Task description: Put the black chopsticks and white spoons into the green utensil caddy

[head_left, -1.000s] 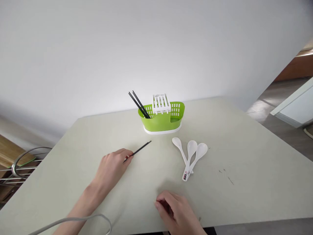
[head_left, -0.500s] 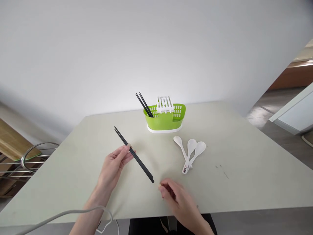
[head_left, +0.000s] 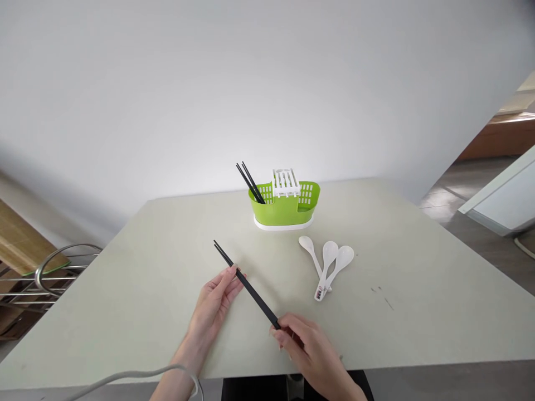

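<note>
A pale worktop stands with its back edge against a wall. Between its middle and its front edge, two bare hands hold a pair of black chopsticks on a slant, thin tips toward the back left corner, thick ends toward the front edge. The left hand pinches the pair along its length, thumb on top, fingers beneath. The right hand is curled narrow, thumb and fingers closed about the thick ends; how firmly, the view cannot tell.

Near the back edge, about midway between the back corners, sits a green basket with a white slatted rack across its middle. More black chopsticks stand in its left compartment, leaning out toward the left edge. Between the basket and the front edge, right of centre, three white spoons lie with their handles overlapping. A grey cable crosses the view of the left forearm by the front edge; whether it touches is unclear.

The likeliest mishap is the slim pair splaying or rolling apart, should one pinch loosen before the other is firm. The cable could snag the left arm on a long reach. A sideways brush of the right hand might scatter the spoons, since their handles are crossed.
</note>
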Motion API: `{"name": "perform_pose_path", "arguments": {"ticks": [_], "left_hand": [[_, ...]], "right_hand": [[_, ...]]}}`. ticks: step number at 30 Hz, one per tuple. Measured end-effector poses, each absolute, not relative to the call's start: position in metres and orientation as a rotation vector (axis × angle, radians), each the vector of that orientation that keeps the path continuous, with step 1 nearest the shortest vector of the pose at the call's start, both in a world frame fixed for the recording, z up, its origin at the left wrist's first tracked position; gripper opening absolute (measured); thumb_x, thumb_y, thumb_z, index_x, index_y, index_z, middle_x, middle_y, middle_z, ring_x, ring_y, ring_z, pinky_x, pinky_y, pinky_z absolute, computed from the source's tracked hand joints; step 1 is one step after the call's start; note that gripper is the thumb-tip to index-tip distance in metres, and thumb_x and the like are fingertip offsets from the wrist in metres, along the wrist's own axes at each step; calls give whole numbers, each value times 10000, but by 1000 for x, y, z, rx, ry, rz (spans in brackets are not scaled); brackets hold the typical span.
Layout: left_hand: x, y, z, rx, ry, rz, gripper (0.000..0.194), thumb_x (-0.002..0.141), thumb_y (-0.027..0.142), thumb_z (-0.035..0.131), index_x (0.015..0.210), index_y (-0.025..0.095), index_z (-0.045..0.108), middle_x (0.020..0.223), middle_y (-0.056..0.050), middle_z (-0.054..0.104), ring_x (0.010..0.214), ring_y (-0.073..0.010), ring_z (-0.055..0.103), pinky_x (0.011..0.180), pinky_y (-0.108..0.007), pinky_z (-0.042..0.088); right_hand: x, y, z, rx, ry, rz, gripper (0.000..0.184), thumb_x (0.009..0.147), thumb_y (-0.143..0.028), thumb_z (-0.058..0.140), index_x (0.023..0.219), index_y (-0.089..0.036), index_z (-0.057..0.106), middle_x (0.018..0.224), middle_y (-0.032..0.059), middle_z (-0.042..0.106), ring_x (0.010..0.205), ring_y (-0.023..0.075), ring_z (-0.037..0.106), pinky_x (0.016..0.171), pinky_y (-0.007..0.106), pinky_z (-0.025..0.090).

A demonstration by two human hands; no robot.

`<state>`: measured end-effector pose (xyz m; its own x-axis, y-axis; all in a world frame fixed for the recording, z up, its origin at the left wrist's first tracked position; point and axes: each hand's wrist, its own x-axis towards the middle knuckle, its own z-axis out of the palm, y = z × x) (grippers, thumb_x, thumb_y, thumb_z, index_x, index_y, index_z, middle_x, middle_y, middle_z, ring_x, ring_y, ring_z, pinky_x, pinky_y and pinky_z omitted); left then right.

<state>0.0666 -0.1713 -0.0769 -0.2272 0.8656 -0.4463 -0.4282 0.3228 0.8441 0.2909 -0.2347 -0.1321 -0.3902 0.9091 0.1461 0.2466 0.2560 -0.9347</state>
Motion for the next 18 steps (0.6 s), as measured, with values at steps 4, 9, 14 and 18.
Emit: {"name": "perform_pose_path", "arguments": {"ticks": [4,9,14,18], "left_hand": [[66,-169,-87,478,1279,1253,117,916,223,805,987,134,832,1084,-103,824,905,-150,792,890,-206,648],[67,-166,-92,488,1287,1249,145,876,253,849,961,136,834,1033,-98,828,874,-150,788,864,-204,646],[68,-167,-92,521,1285,1246,237,791,297,921,937,131,838,975,-96,830,820,-157,782,828,-223,655],[68,-168,-91,553,1278,1221,312,757,346,942,948,123,838,969,-105,830,825,-165,780,824,-227,649]], "right_hand": [[292,-234,-134,-1049,-1815,1150,370,1104,-439,484,809,-226,554,755,-30,612,639,115,546,607,234,391],[293,-235,-136,-1073,-1821,1127,368,1103,-442,484,811,-229,552,746,-33,606,618,113,529,594,232,388],[292,-235,-135,-1086,-1833,1117,394,1108,-433,466,778,-229,532,712,-31,596,592,115,517,565,234,381],[292,-235,-136,-1096,-1824,1133,389,1109,-440,460,790,-229,531,715,-29,604,594,118,525,574,236,396]]}}
